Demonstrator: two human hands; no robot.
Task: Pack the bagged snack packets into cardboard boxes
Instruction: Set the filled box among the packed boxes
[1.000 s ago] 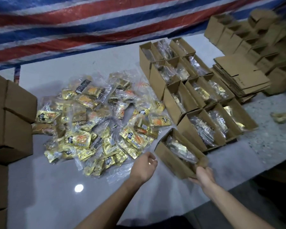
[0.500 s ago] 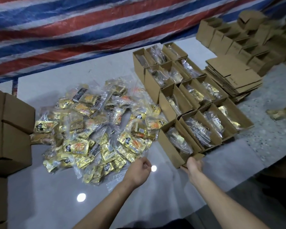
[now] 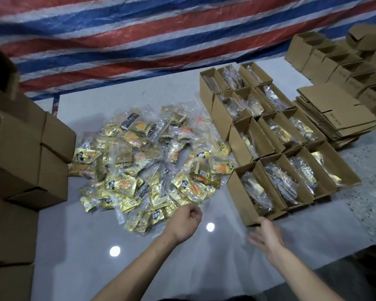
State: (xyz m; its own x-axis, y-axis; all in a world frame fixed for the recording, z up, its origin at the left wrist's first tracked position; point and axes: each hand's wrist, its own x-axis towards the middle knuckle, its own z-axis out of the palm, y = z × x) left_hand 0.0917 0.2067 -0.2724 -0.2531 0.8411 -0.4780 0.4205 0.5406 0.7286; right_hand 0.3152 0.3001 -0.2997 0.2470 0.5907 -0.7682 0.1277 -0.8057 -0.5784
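Head view: crinkly clear bags of gold foil snack packets (image 3: 143,170) heaped left of the nearest cardboard box (image 3: 243,198), one bag inside it; left hand (image 3: 186,221) clenched, empty, left of the box; right hand (image 3: 267,235) slack-fingered at its near corner; polished grey table (image 3: 74,246); striped tarp (image 3: 139,40) beyond.

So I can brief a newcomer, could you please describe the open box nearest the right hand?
On the table, right of the heap of snack packets, stands a block of open cardboard boxes. The box sits at its near left corner, just beyond the right hand. Unlike its neighbours, it lies closest to the person.
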